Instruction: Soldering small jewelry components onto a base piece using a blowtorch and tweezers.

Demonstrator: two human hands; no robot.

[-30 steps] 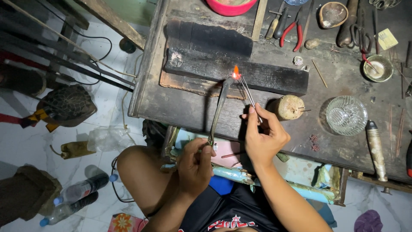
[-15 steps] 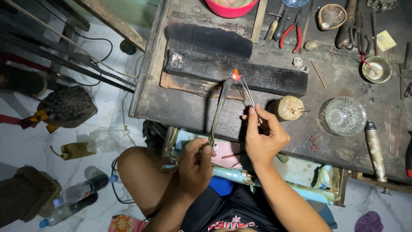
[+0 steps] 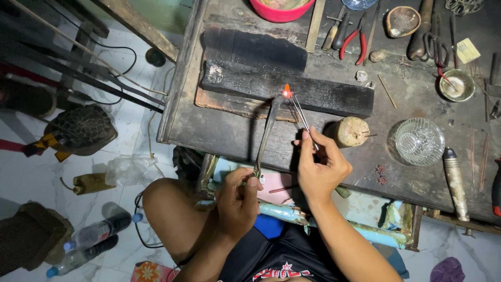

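Far left, on the tiled floor, two plastic bottles [image 3: 88, 243] are seen lying beside a bare knee [image 3: 167, 201], with a dark patterned object [image 3: 83, 128] higher up. The left hand [image 3: 239, 201] is held just below the edge of the surface [image 3: 209, 125], its fingers [image 3: 249, 180] pinched together on the lower end of a curved torch pipe [image 3: 265, 138]. The pipe is angled up over the surface, and its tip is met by a small orange flame [image 3: 286, 91] at the near edge of a charred block [image 3: 292, 89]. To the right, the right hand [image 3: 321, 167] is raised over the surface edge, its fingers [image 3: 313, 141] pressed on thin tweezers [image 3: 301, 116], whose tips are brought into the flame. What is gripped at the tips cannot be told. Just beside that hand a short wooden stump [image 3: 352, 130] is stood. Further right a clear glass dish [image 3: 419, 141] is set, red-handled pliers [image 3: 354, 44] lie above, and a small metal bowl [image 3: 456, 84] is placed near the far right.
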